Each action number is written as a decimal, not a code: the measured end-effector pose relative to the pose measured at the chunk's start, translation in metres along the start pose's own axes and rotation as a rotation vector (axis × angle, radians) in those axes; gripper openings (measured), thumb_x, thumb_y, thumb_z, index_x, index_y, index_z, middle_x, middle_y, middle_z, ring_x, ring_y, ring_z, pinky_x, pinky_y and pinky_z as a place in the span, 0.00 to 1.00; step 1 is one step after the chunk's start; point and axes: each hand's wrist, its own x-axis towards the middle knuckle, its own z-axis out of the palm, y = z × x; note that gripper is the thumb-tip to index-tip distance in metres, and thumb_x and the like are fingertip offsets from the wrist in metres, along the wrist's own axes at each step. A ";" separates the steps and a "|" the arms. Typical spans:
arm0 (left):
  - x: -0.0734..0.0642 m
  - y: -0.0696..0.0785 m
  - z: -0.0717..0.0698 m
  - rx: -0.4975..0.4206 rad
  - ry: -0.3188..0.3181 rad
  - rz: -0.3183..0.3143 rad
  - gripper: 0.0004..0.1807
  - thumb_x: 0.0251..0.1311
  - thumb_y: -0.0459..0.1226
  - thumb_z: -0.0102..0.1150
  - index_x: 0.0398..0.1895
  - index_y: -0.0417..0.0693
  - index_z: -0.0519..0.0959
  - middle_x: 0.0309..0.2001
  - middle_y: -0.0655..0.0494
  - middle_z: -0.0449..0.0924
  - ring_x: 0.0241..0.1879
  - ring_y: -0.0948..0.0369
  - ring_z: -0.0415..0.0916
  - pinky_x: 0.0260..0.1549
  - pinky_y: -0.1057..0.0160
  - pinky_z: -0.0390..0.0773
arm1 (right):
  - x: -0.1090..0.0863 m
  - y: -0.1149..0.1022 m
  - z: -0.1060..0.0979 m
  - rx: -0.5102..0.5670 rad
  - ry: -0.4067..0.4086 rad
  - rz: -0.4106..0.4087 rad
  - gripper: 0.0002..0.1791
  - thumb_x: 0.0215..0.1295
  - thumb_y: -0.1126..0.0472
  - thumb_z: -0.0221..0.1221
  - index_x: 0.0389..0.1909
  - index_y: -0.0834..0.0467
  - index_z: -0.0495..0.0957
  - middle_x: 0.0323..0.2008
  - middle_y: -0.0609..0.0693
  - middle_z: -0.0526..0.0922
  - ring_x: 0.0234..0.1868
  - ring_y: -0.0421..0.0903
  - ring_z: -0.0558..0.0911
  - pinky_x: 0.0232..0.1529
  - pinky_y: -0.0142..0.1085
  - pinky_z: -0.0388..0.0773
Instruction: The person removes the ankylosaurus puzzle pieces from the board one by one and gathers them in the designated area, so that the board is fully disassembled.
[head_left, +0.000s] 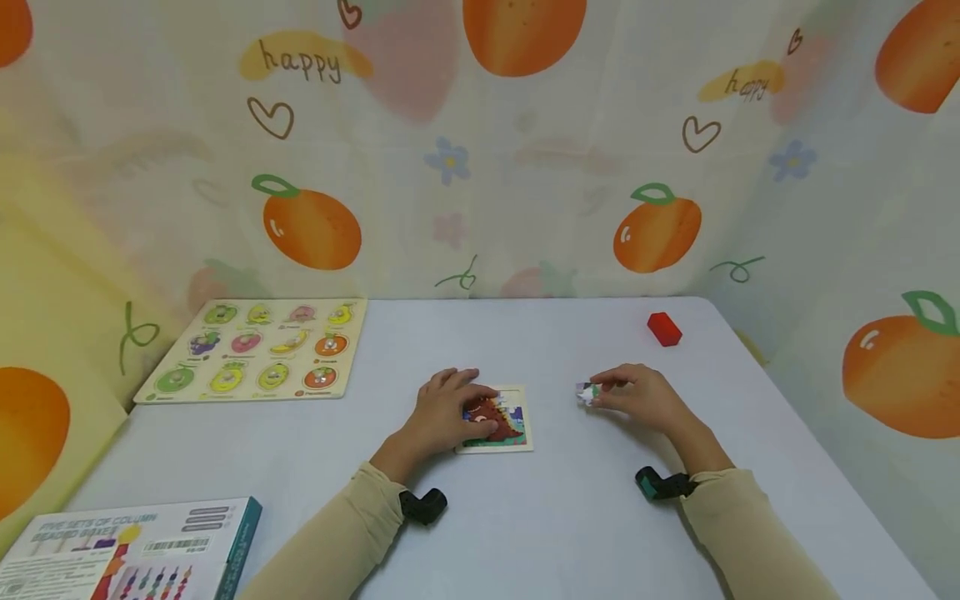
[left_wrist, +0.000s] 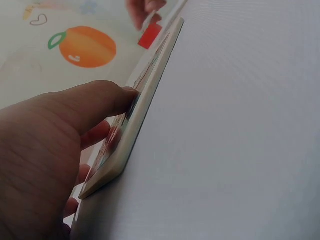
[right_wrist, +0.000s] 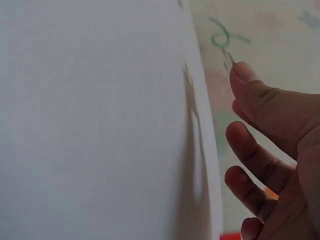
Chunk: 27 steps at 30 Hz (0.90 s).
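On the white table lies a small jigsaw puzzle (head_left: 507,423) with a pale frame and a picture of a reddish-brown, dinosaur-like figure. My left hand (head_left: 448,410) rests over its left part, the thumb touching the picture face and the other fingers spread toward the far edge. In the left wrist view the thumb (left_wrist: 107,100) meets the puzzle beside its near rim. To the right of the puzzle, my right hand (head_left: 637,398) pinches a small puzzle piece (head_left: 586,394) between thumb and fingers, apart from the board. The right wrist view shows that piece nearly edge-on.
A red block (head_left: 664,329) lies at the back right. At the back left is a fruit peg board (head_left: 350,350). A white and teal box (head_left: 242,542) occupies the front left corner. Behind the table hangs a fruit-print curtain (head_left: 487,192).
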 end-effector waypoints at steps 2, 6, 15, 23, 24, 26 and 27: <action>0.000 -0.001 -0.001 -0.004 0.004 0.001 0.26 0.55 0.58 0.66 0.58 0.70 0.78 0.71 0.57 0.61 0.71 0.48 0.47 0.65 0.43 0.47 | -0.006 0.015 -0.012 -0.036 -0.001 -0.010 0.18 0.58 0.55 0.70 0.49 0.54 0.85 0.38 0.47 0.81 0.47 0.51 0.75 0.45 0.46 0.74; 0.000 -0.002 -0.002 -0.008 -0.001 0.006 0.26 0.55 0.58 0.65 0.59 0.70 0.78 0.71 0.57 0.61 0.72 0.48 0.47 0.65 0.43 0.46 | -0.016 0.040 -0.030 -0.096 0.009 0.026 0.18 0.59 0.56 0.70 0.50 0.55 0.85 0.43 0.52 0.82 0.51 0.56 0.73 0.49 0.53 0.73; -0.001 0.000 -0.001 -0.031 0.002 0.003 0.26 0.54 0.57 0.67 0.57 0.67 0.78 0.71 0.56 0.61 0.71 0.47 0.48 0.65 0.42 0.47 | -0.018 0.055 -0.037 -0.180 0.007 0.125 0.20 0.60 0.53 0.68 0.53 0.52 0.84 0.49 0.59 0.79 0.56 0.63 0.65 0.48 0.62 0.67; 0.001 -0.001 0.001 -0.027 0.006 -0.019 0.28 0.53 0.59 0.68 0.57 0.65 0.77 0.71 0.59 0.62 0.72 0.50 0.47 0.66 0.45 0.46 | -0.014 0.052 -0.037 -0.257 -0.009 0.138 0.19 0.59 0.52 0.69 0.51 0.52 0.85 0.49 0.63 0.76 0.54 0.66 0.65 0.47 0.64 0.64; 0.001 -0.002 0.001 -0.027 0.010 -0.019 0.28 0.53 0.58 0.68 0.57 0.65 0.77 0.71 0.59 0.62 0.71 0.49 0.47 0.66 0.45 0.46 | -0.014 0.050 -0.037 -0.260 -0.014 0.140 0.20 0.58 0.52 0.69 0.51 0.52 0.85 0.49 0.63 0.76 0.54 0.66 0.65 0.46 0.63 0.65; 0.001 -0.002 0.001 -0.032 0.012 -0.019 0.28 0.53 0.58 0.68 0.56 0.64 0.77 0.70 0.59 0.62 0.71 0.49 0.48 0.66 0.45 0.46 | -0.013 0.046 -0.038 -0.256 -0.023 0.144 0.21 0.57 0.52 0.69 0.52 0.53 0.84 0.50 0.62 0.76 0.54 0.65 0.66 0.46 0.60 0.67; 0.001 -0.003 0.001 -0.039 0.011 -0.017 0.28 0.53 0.58 0.68 0.56 0.64 0.77 0.70 0.59 0.62 0.71 0.49 0.48 0.66 0.45 0.46 | -0.013 0.043 -0.038 -0.236 -0.025 0.142 0.22 0.57 0.52 0.70 0.53 0.54 0.84 0.50 0.62 0.77 0.54 0.64 0.66 0.46 0.59 0.68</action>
